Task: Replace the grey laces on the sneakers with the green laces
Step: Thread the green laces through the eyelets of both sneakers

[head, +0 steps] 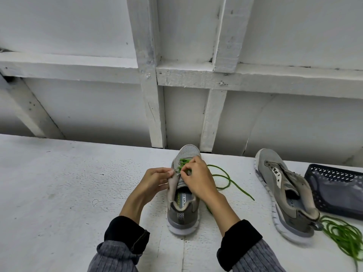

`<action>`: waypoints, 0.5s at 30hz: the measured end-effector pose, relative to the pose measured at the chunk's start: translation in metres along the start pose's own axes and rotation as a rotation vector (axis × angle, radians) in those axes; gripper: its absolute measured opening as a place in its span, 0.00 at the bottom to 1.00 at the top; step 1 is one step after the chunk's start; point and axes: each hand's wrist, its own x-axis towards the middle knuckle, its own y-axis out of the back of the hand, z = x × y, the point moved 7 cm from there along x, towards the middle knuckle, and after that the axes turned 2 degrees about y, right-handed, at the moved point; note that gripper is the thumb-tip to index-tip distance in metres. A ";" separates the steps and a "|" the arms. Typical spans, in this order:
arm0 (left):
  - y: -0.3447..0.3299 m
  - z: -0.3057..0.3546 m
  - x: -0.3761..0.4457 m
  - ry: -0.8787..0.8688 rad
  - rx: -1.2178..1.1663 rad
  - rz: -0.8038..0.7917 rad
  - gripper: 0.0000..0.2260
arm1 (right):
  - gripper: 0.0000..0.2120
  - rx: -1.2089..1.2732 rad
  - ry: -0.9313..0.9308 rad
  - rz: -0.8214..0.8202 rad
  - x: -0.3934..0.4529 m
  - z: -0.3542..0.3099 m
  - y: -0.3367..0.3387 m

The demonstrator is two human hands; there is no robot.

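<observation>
A grey sneaker (pixel 183 211) stands on the white table, toe pointing away from me. A green lace (pixel 222 180) is threaded through its upper eyelets and trails off to the right. My left hand (pixel 155 180) pinches the shoe's left eyelet flap and the lace end there. My right hand (pixel 196 176) pinches the green lace over the tongue and hides the middle eyelets. A second grey sneaker (pixel 284 191) with no lace lies at the right. Beside its heel sits a bundle of another green lace (pixel 345 238).
A dark mesh basket (pixel 337 191) lies at the table's far right edge. The white table (pixel 68 189) ends at a gap before a white wooden wall frame (pixel 155 107) behind the shoes.
</observation>
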 end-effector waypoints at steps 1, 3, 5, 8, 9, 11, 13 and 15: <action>0.000 -0.001 0.001 0.000 0.009 -0.012 0.04 | 0.08 -0.020 0.004 0.001 -0.001 -0.001 -0.001; -0.001 -0.001 0.002 -0.012 0.030 -0.037 0.04 | 0.08 -0.065 0.021 0.004 -0.001 -0.003 -0.001; -0.001 0.000 0.002 -0.026 0.027 -0.056 0.04 | 0.09 -0.096 0.045 0.025 -0.001 -0.007 0.000; 0.000 0.001 0.003 -0.037 -0.022 -0.075 0.09 | 0.10 -0.155 0.079 0.065 -0.006 -0.012 0.002; 0.000 0.001 0.003 -0.045 -0.032 -0.074 0.09 | 0.10 -0.187 0.100 0.075 -0.007 -0.013 0.003; -0.001 0.000 0.002 -0.065 -0.033 -0.072 0.10 | 0.11 -0.239 0.115 0.068 -0.010 -0.015 0.003; -0.002 0.001 0.000 -0.093 -0.006 -0.078 0.09 | 0.12 -0.294 0.117 0.031 -0.009 -0.015 0.002; -0.003 0.003 -0.001 -0.119 0.045 -0.086 0.07 | 0.12 -0.326 0.103 0.005 -0.008 -0.014 0.002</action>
